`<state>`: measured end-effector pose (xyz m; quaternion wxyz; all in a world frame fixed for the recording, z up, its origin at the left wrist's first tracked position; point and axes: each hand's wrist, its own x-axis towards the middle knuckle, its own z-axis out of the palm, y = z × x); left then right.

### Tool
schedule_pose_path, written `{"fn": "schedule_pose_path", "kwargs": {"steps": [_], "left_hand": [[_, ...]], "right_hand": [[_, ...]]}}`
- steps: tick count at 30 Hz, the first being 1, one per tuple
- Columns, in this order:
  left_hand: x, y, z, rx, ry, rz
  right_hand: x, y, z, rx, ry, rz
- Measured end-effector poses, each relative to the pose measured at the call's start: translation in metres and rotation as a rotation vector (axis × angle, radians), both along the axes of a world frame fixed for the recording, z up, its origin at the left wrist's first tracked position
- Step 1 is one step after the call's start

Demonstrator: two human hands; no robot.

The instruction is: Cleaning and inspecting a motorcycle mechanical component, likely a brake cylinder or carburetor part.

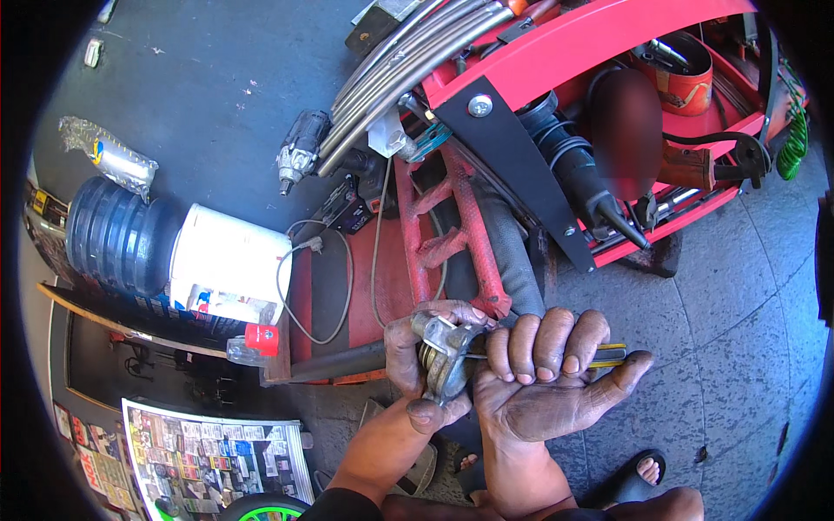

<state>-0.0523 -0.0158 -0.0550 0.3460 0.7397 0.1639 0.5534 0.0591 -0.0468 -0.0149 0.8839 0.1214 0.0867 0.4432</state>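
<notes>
Spreading from 9 to 12 o'clock, a dark blue-grey surface (208,95) fills the upper part of a cluttered workshop, while grey tiled floor (730,286) takes the 3 o'clock side. At 1 to 2 o'clock stands a red tool cart (599,39) with tools in its trays; at 7 to 8 o'clock is a printed sheet (217,469).

Just below centre, toward 6 o'clock, the left hand (404,365) grasps one metal part (446,365), fingers and thumb around its rim. The right hand (547,382), at 5 o'clock, has its fingers curled over one screwdriver (610,354), the black and yellow handle pointing to 4 o'clock, thumb held apart from it. The shaft runs toward the metal part; whether the tip touches cannot be told.

Counted around them: one red ladder-like frame (443,247) near centre at 12 o'clock; one white bucket (230,260) and one dark ribbed container (117,234) side by side at 9; one power tool (300,148) between 10 and 11; one red can (686,91) in the cart. The metal rods (395,74) at 12 are too bunched to count. Two feet show low down, the clearer foot (647,471) between 4 and 5 o'clock.
</notes>
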Motion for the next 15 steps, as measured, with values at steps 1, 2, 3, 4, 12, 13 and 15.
{"fn": "schedule_pose_path", "kwargs": {"steps": [1,2,3,4,12,13,15], "left_hand": [[0.0,-0.0001,0.0006,-0.005,0.008,0.009],[-0.0016,0.0002,0.0028,-0.019,0.04,0.015],[-0.0001,0.0004,0.0023,-0.024,0.043,0.012],[-0.0009,0.0007,0.004,-0.03,0.045,0.01],[0.001,0.001,0.0052,-0.018,0.047,-0.005],[0.0017,0.0023,0.0043,-0.002,0.019,-0.038],[0.0031,0.0031,0.0032,0.056,0.016,-0.013]], "right_hand": [[-0.0005,0.0003,0.0008,-0.015,-0.001,-0.006],[-0.0009,0.0008,0.0012,-0.031,-0.002,-0.014],[-0.0015,0.0013,0.0014,-0.043,-0.012,-0.017],[-0.002,0.0017,0.0015,-0.056,-0.02,-0.02],[-0.0068,0.001,-0.0009,-0.043,-0.005,-0.02],[-0.0071,0.0009,-0.0014,-0.049,-0.012,-0.021],[-0.0073,0.0004,-0.002,-0.065,-0.027,-0.024]]}}
